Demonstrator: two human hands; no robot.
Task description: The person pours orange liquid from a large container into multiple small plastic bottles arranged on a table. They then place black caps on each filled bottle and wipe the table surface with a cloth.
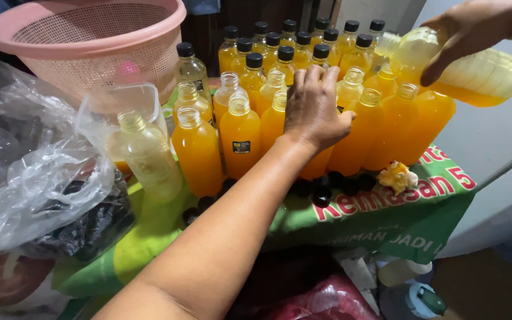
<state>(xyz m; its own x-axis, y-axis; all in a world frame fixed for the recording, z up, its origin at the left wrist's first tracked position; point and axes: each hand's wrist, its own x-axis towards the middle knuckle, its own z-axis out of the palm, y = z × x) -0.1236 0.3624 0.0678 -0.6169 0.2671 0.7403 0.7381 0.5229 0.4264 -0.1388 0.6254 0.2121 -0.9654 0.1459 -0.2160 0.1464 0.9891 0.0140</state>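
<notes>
— Left hand (314, 108)?

— Spread open, palm down, laid flat over the tops of the open orange bottles (239, 135) near the middle of the counter (386, 222). Fingers splayed toward the far edge, touching bottle mouths and shoulders; gripping nothing.

— Right hand (475, 32)?

— Closed around a large clear jug (463, 68) of yellow-orange liquid, up near the far right corner, above the bottles. Thumb hooked under the jug's shoulder, fingers over the top.

— Long axis of the jug?

— Tipped close to level, base out past the right edge, neck pointing left toward the rows, just above the mouth of an uncapped bottle (406, 121) in the right-hand group. No stream clearly visible.

— Nearer hand to that mouth?

— Right one, directly above. Left one just beside, to the left, braced on neighbouring bottles.

— Rest of the counter?

— Capped bottles (303, 44) with black lids packed along the far edge. Loose black caps (322, 191) scattered along the near edge in front of the rows. Crumpled yellowish scrap (397, 176) near the right front corner. Pale, nearly clear bottle (147, 155) at the left, beside crinkled plastic bags (28, 178). Pink mesh basket (90, 41) at the far left corner. Green printed cloth over the whole top.
</notes>
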